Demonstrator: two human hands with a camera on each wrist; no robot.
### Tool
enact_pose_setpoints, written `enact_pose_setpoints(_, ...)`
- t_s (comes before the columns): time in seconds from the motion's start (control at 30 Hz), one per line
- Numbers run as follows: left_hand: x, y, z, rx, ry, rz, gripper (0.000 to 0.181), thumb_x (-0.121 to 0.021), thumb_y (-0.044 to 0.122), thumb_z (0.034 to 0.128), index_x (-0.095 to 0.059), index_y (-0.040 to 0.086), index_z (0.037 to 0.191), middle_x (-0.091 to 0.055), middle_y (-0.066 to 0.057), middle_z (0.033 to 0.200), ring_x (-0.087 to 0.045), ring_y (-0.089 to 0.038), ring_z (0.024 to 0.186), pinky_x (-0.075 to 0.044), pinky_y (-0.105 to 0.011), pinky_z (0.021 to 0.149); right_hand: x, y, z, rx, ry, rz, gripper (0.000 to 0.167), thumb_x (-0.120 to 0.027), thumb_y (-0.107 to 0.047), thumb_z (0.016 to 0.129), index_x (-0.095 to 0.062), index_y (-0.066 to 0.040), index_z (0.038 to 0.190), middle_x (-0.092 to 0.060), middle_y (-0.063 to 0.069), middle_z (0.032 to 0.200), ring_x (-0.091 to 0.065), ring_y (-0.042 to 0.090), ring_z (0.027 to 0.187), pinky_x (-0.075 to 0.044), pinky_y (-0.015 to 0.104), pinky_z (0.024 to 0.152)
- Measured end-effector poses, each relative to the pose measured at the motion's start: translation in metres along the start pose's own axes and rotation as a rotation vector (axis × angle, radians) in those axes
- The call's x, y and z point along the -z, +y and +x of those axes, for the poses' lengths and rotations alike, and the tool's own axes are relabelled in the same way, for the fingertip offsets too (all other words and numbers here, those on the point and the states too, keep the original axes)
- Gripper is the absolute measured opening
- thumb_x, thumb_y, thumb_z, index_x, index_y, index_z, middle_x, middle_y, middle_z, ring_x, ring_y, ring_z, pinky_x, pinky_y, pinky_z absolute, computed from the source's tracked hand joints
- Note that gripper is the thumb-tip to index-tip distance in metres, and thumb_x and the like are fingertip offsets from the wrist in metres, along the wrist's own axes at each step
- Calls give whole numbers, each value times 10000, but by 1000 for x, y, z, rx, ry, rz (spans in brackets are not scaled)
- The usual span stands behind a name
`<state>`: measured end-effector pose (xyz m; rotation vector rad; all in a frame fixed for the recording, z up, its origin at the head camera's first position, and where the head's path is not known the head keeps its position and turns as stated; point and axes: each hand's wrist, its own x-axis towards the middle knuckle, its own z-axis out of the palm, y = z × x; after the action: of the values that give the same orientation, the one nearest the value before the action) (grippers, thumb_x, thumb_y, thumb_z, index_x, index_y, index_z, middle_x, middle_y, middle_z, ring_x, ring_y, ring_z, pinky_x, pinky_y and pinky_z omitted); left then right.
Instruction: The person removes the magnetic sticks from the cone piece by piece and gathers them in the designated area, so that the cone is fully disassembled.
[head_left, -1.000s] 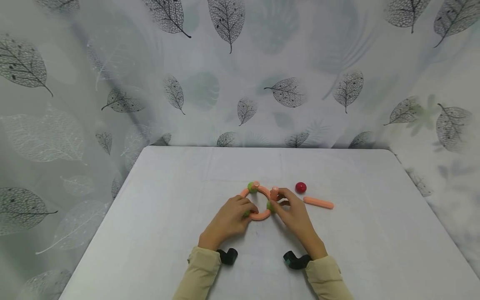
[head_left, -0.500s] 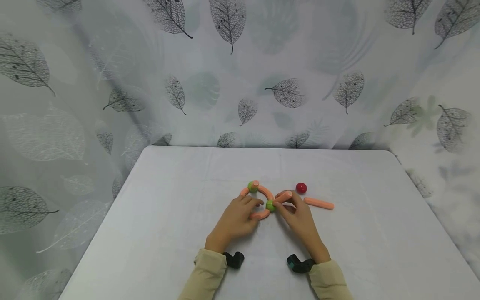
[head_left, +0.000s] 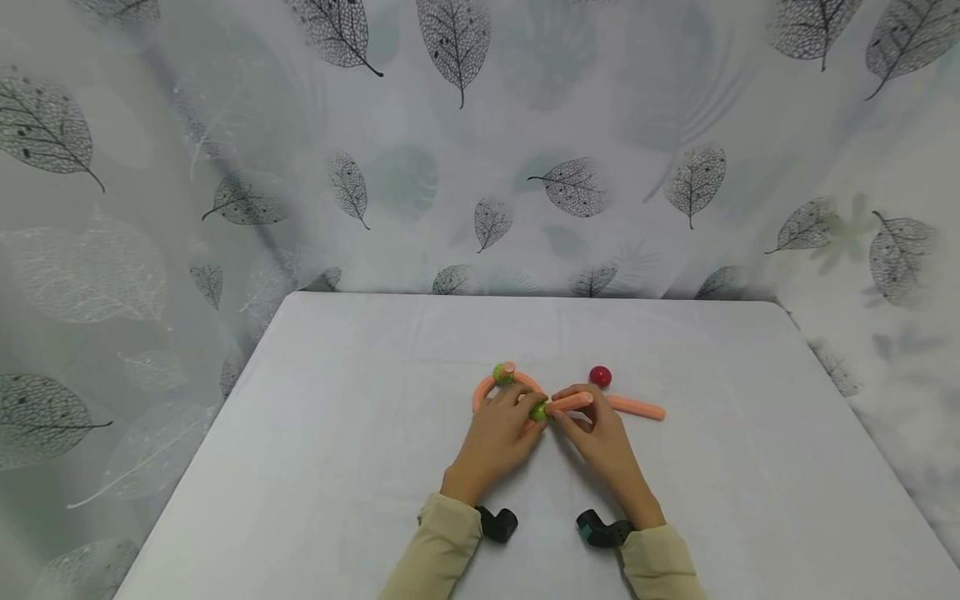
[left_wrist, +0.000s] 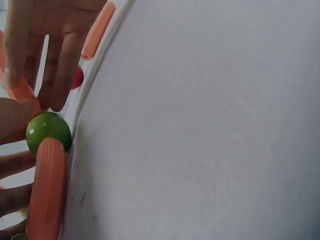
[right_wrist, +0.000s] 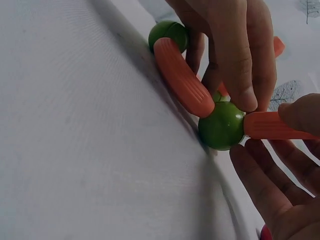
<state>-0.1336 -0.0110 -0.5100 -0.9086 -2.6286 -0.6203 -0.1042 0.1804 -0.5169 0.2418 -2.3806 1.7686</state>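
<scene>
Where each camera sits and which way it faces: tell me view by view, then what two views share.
Head: worn on the head, facing forward and down at the white table and leaf-patterned backdrop; left hand, right hand and sleeves show.
Left wrist: worn on the left wrist, facing a curved orange piece and green ball; left hand at the left edge, right hand at the top.
Right wrist: worn on the right wrist, facing the same ball; right hand lower right, left hand above.
Shared: both wrist views show the orange rod the right hand pinches.
</scene>
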Motion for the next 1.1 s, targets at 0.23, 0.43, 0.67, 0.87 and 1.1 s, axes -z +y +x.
enact_pose_setpoints(0.23, -6, 5, 1, 40, 24, 17, 225, -706, 349, 1000, -747, 240, 1193, -690, 20, 1147, -677, -151, 981, -542, -376, 854, 6, 0, -1, 16, -19, -57, 300, -742, -158, 973, -615, -112, 1241, -707, 98, 1207, -665, -5, 1096, -577, 174, 882)
enact_pose_setpoints(0.43, -8, 6, 1, 57, 42, 33, 210, -701, 378, 999, -750, 257, 1164, -687, 33, 1097, -673, -137, 947, -527, -348, 816, 9, 0, -5, 43, -7, -41, 277, -724, -104, 979, -648, -103, 1245, -718, 116, 1208, -660, -35, 1097, -580, 160, 869)
enact_pose_setpoints(0.67, -8, 7, 1, 80, 29, 41, 208, -694, 390, 1002, -748, 259, 1154, -686, 42, 1083, -675, -132, 958, -525, -348, 815, 9, 0, -8, 74, 42, -24, 291, -744, -27, 942, -694, -85, 1223, -730, 140, 1204, -657, -73, 1085, -574, 141, 875)
enact_pose_setpoints(0.87, -9, 7, 2, 96, 24, 52, 207, -699, 394, 996, -744, 253, 1140, -692, 50, 1075, -680, -128, 964, -512, -335, 786, 8, -1, -10, 141, 51, -71, 349, -762, 57, 896, -707, -67, 1218, -741, 126, 1182, -634, -77, 1100, -561, 128, 901)
enact_pose_setpoints(1.1, -8, 5, 2, 95, 25, 37, 185, -691, 389, 1001, -744, 266, 1129, -693, 52, 1076, -678, -125, 978, -508, -337, 798, 7, -5, -9, 206, 100, -99, 343, -749, 52, 910, -690, -59, 1230, -735, 127, 1191, -639, -70, 1112, -551, 125, 917)
